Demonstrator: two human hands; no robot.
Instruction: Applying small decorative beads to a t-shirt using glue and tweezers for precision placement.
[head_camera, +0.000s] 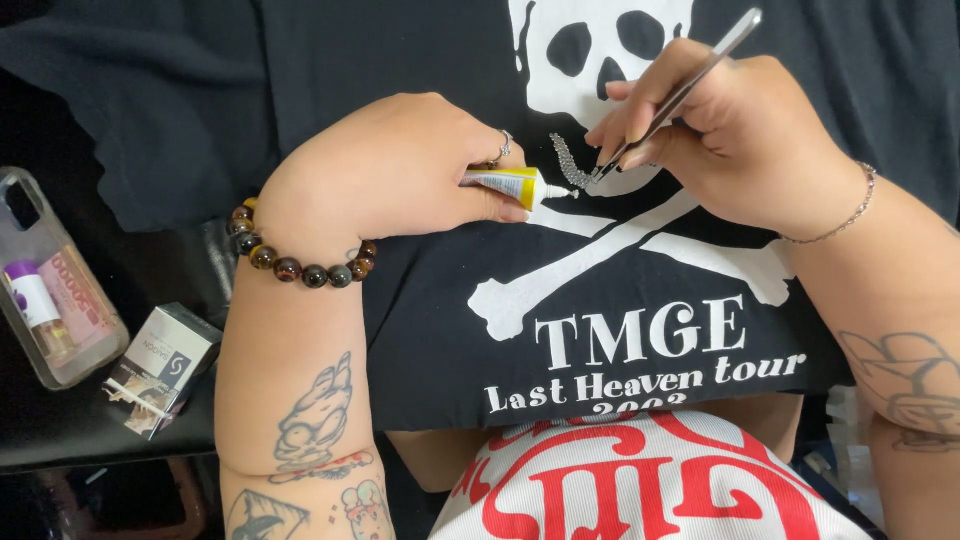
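Spread across the lap, a black T-shirt with a white skull-and-crossbones print fills the view. A small yellow glue tube is gripped in the left hand (a bead bracelet is worn at that wrist), its white nozzle laid on the print. Metal tweezers are pinched in the right hand, their tips set at a patch of rhinestones beside the nozzle. A small box is seen at far left.

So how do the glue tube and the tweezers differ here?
The glue tube is short, yellow with a white nozzle, lying nearly level in the left hand. The tweezers are long, thin, silver metal, slanted steeply in the right hand. Both tips meet at the row of small rhinestones on the black shirt.
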